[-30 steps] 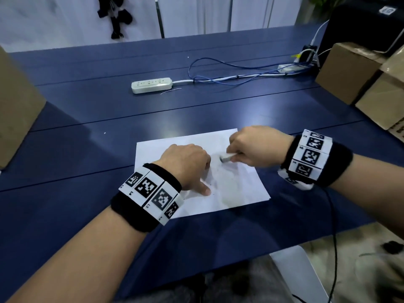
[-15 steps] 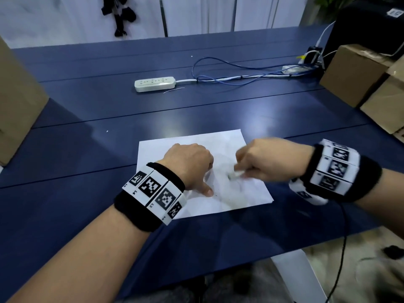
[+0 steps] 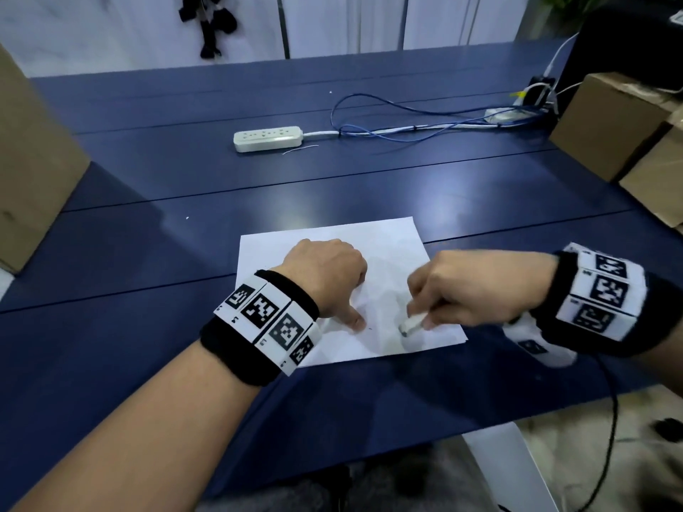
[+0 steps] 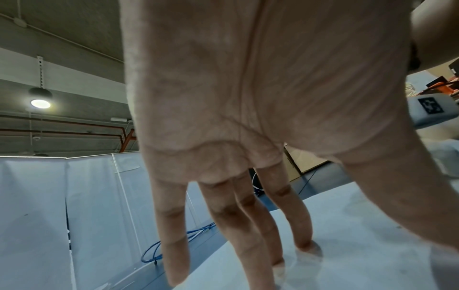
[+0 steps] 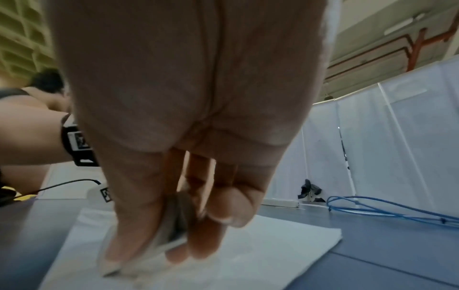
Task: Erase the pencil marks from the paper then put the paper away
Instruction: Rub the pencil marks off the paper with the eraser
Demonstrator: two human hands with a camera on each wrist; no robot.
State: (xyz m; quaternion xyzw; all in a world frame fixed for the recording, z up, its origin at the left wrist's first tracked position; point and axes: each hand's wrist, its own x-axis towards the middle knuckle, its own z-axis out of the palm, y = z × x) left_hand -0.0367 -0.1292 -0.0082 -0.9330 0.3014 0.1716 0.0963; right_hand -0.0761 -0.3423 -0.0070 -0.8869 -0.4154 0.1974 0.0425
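Note:
A white sheet of paper [image 3: 384, 249] with faint grey smudges lies flat on the blue table [image 3: 184, 171], near its front edge. My left hand [image 3: 329, 279] presses straight fingertips [image 4: 306, 245] and its thumb down on the paper [image 4: 347, 235], holding it still. My right hand [image 3: 476, 290] pinches a small white eraser [image 3: 411, 324] between thumb and fingers, its dirty tip against the sheet's near right part. In the right wrist view the eraser [image 5: 171, 233] sits between my fingers on the paper [image 5: 273, 253].
A white power strip [image 3: 268, 138] and blue and white cables [image 3: 406, 123] lie farther back. Cardboard boxes stand at the left [image 3: 33, 168] and right [image 3: 613, 131] table edges. A white table leg [image 3: 510, 471] shows below the front edge.
My right hand has slid the eraser down the sheet from its middle toward the near right corner. The left hand has stayed planted on the paper.

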